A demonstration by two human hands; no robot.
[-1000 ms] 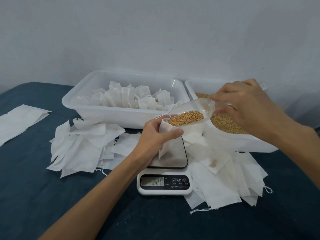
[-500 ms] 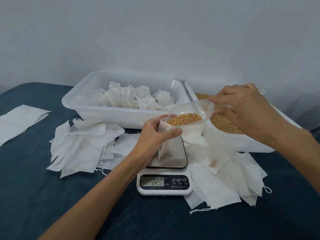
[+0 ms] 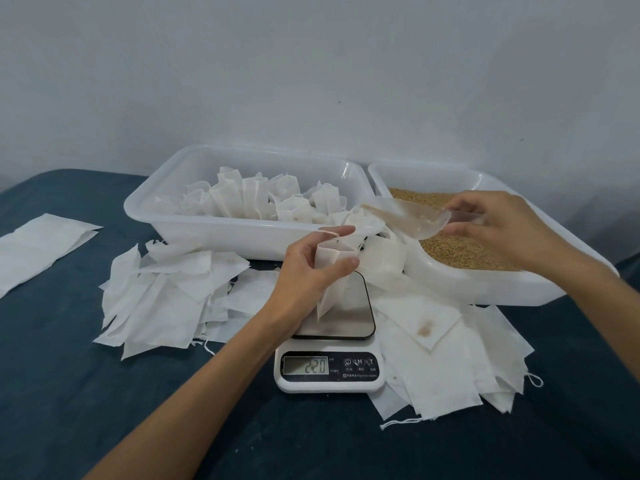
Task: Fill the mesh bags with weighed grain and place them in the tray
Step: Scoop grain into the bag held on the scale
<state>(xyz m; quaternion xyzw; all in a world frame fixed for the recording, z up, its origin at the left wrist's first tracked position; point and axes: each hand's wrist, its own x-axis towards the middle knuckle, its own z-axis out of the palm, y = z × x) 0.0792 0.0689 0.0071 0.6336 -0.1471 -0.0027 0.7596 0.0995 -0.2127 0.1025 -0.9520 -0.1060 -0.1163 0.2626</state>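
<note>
A bag (image 3: 331,271) is being gripped by the left hand (image 3: 308,268) over the scale (image 3: 330,344); an emptied scoop (image 3: 405,220) is being pinched by the right hand (image 3: 498,226). Several filled bags are sitting in the tray (image 3: 194,220); many flat ones are waiting on the bench (image 3: 69,393).

A white mesh bag (image 3: 331,271) hung upright over the steel platform of the scale (image 3: 329,355), its mouth held open. A clear plastic scoop (image 3: 403,220), emptied and tilted mouth-down toward the bag, hovered just beside it, above the near-left corner of the grain tray (image 3: 485,285), which held loose golden grain (image 3: 460,249). The white tray (image 3: 214,226) at the bench's far edge carried a row of filled bags (image 3: 256,199) standing upright.
</note>
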